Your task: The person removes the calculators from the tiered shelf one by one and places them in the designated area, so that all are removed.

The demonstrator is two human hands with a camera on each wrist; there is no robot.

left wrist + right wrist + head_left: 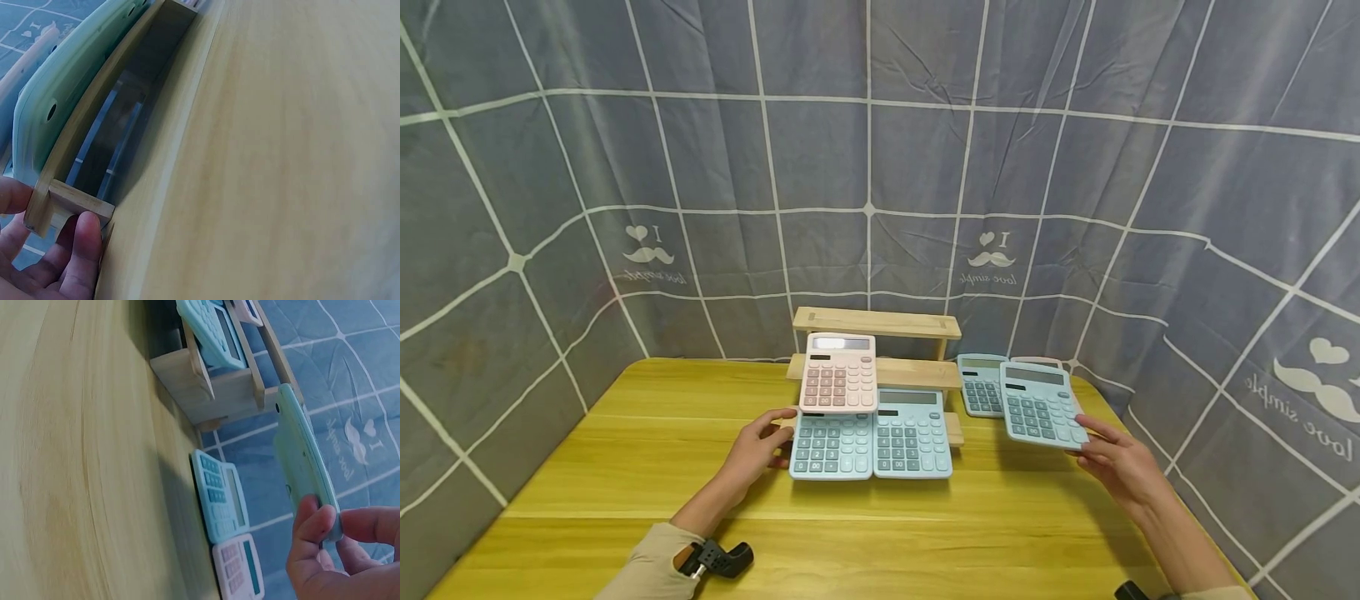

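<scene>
A light-blue calculator point(1045, 404) is held up at the right, pinched along its lower right edge between the thumb and fingers of my right hand point(1112, 467). My left hand point(751, 454) grips the lower left end of a tiered wooden stand point(877, 322); the left wrist view shows its fingers around the stand's corner point(81, 197). On the stand's lowest tier, two light-blue calculators lean side by side, a left one point(832, 454) and a right one point(913, 437). Above the left one a pink calculator point(838, 375) rests on the middle tier, covering its display.
Right of the stand, another blue calculator point(980, 389) lies on the wooden table point(880, 542). Beside it is a pink calculator point(239, 569), mostly hidden behind the held one in the head view. A grey gridded curtain point(820, 167) surrounds the table's back and sides.
</scene>
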